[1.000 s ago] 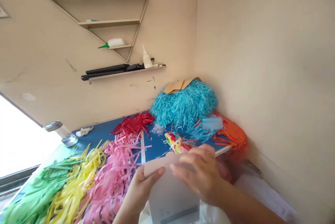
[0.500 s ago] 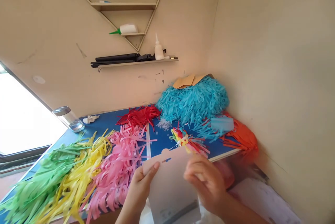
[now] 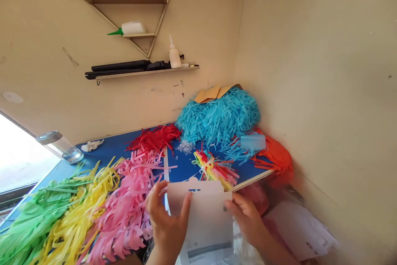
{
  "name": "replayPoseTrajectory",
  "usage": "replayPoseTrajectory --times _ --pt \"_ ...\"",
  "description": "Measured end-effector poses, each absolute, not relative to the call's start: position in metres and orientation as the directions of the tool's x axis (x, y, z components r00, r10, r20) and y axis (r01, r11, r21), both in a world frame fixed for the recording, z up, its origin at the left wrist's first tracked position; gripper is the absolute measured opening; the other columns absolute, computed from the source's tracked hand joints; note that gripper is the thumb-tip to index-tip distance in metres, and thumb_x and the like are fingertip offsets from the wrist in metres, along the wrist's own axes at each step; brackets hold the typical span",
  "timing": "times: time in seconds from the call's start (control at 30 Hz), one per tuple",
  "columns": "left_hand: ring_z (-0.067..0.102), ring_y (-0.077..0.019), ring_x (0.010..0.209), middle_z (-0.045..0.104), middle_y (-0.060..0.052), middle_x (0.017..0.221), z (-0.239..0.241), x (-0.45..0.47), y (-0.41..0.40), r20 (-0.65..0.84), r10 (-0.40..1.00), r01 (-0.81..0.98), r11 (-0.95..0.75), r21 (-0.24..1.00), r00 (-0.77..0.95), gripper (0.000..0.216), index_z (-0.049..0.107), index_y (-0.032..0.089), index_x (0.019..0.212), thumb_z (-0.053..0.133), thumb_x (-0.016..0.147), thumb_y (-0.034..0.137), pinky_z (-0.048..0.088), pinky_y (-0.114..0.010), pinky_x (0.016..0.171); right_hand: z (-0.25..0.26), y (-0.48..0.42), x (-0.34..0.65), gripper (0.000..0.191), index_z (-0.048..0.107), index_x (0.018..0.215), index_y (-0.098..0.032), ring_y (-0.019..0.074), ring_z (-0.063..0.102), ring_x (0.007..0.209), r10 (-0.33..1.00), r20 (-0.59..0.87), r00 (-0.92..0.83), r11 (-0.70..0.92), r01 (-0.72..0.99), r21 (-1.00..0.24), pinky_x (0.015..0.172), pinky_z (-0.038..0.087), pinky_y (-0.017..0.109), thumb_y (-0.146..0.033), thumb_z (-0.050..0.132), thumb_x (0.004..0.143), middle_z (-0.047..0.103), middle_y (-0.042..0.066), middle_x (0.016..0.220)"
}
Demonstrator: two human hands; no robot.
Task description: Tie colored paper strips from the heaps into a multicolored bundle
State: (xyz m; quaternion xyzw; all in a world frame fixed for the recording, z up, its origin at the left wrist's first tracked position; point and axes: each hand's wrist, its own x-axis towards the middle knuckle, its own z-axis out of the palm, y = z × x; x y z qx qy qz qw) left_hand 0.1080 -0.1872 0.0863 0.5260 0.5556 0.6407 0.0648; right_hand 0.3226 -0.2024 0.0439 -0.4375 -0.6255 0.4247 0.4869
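Observation:
A flat white cardboard packet [image 3: 207,223] with a slotted hang hole in its top flap stands upright in front of me. My left hand [image 3: 169,215] has its thumb against the front near the hole and its fingers at the left edge. On the upper right edge, my right hand [image 3: 245,215] pinches the packet between thumb and fingers. Just beyond its top lies a multicoloured paper-strip tassel [image 3: 214,168] on the blue table. Clear plastic shows below, beside the packet; the packet's back is hidden.
Green [image 3: 43,211], yellow [image 3: 80,211] and pink strips [image 3: 127,203] cover the table's left. Behind are red strips [image 3: 155,137], a large turquoise bundle [image 3: 220,116] and orange strips [image 3: 274,157]. A glass jar [image 3: 62,147] stands at left. Bottles [image 3: 175,56] rest on wall shelves.
My right hand, blurred above the packet's upper right corner before, now pinches its right edge. My left thumb has moved up toward the hole and its fingers have loosened outward. The view has shifted right.

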Motion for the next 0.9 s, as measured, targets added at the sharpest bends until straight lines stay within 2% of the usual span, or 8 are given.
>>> replayPoseTrajectory --times 0.07,0.17,0.3,0.4,0.47,0.57,0.7,0.9 --pt "0.059 -0.025 0.102 0.062 -0.007 0.103 0.089 0.1 -0.185 0.813 0.552 0.785 -0.415 0.46 -0.185 0.036 0.063 0.026 0.107 0.077 0.074 0.027 0.045 -0.038 0.092 0.056 -0.198 0.305 0.049 0.069 0.089 -0.016 0.0192 0.063 0.072 0.97 0.218 -0.109 0.231 0.131 -0.964 0.068 0.053 0.029 -0.057 0.044 0.095 0.068 0.005 0.078" --pt "0.062 -0.022 0.089 0.068 -0.004 0.09 0.101 0.086 -0.188 0.762 0.617 0.838 -0.509 0.197 0.196 0.013 0.068 0.026 0.09 0.065 0.082 0.017 0.043 -0.037 0.087 0.062 -0.197 0.292 0.05 0.064 0.075 -0.016 0.0163 0.057 0.063 0.968 0.232 -0.096 0.244 0.14 -0.96 0.06 0.047 0.025 -0.059 0.047 0.093 0.062 0.001 0.068" --pt "0.062 -0.0199 0.08 0.067 -0.005 0.083 0.121 0.078 -0.193 0.59 0.765 0.798 -0.514 0.316 0.259 0.011 0.066 0.022 0.084 0.056 0.089 0.023 0.047 -0.032 0.075 0.058 -0.198 0.285 0.046 0.059 0.069 -0.017 0.0141 0.052 0.058 0.953 0.284 -0.109 0.299 0.172 -0.939 0.054 0.043 0.023 -0.051 0.046 0.096 0.057 -0.001 0.061" --pt "0.061 -0.0192 0.078 0.065 -0.005 0.081 0.136 0.079 -0.194 0.413 0.862 0.784 -0.465 0.411 0.295 0.022 0.067 0.022 0.079 0.051 0.092 0.029 0.047 -0.029 0.07 0.056 -0.199 0.282 0.031 0.063 0.081 -0.018 0.0158 0.058 0.062 0.903 0.429 -0.02 0.416 0.288 -0.863 0.056 0.045 0.024 -0.039 0.048 0.098 0.063 0.001 0.068" --pt "0.061 -0.0195 0.079 0.065 -0.005 0.082 0.145 0.081 -0.194 0.308 0.894 0.781 -0.438 0.446 0.325 0.027 0.069 0.022 0.081 0.046 0.095 0.03 0.046 -0.029 0.07 0.059 -0.2 0.279 0.014 0.065 0.098 -0.02 0.0201 0.064 0.077 0.739 0.665 0.103 0.559 0.458 -0.692 0.068 0.049 0.029 -0.028 0.055 0.094 0.069 0.004 0.084" --pt "0.061 -0.0208 0.081 0.065 -0.006 0.081 0.155 0.085 -0.193 0.196 0.906 0.768 -0.422 0.482 0.376 0.033 0.069 0.022 0.081 0.041 0.097 0.031 0.045 -0.03 0.071 0.07 -0.202 0.274 0.018 0.066 0.105 -0.027 0.0237 0.064 0.087 0.46 0.887 0.041 0.653 0.661 -0.369 0.083 0.043 0.039 -0.02 0.061 0.09 0.072 0.004 0.091" --pt "0.062 -0.0201 0.079 0.068 -0.005 0.08 0.159 0.087 -0.194 0.098 0.929 0.737 -0.345 0.581 0.357 0.032 0.066 0.02 0.075 0.043 0.096 0.03 0.043 -0.029 0.07 0.088 -0.202 0.26 0.014 0.069 0.104 -0.024 0.0206 0.063 0.081 0.479 0.867 -0.135 0.683 0.678 -0.271 0.078 0.037 0.038 -0.028 0.061 0.093 0.072 0.002 0.087" --pt "0.062 -0.0164 0.067 0.071 -0.002 0.071 0.163 0.082 -0.196 0.019 0.912 0.644 -0.305 0.702 0.411 0.029 0.071 0.021 0.073 0.05 0.092 0.026 0.042 -0.024 0.064 0.093 -0.198 0.259 0.01 0.069 0.096 -0.029 0.0133 0.061 0.07 0.388 0.912 -0.13 0.781 0.572 -0.251 0.075 0.039 0.033 -0.021 0.065 0.092 0.074 -0.004 0.082"
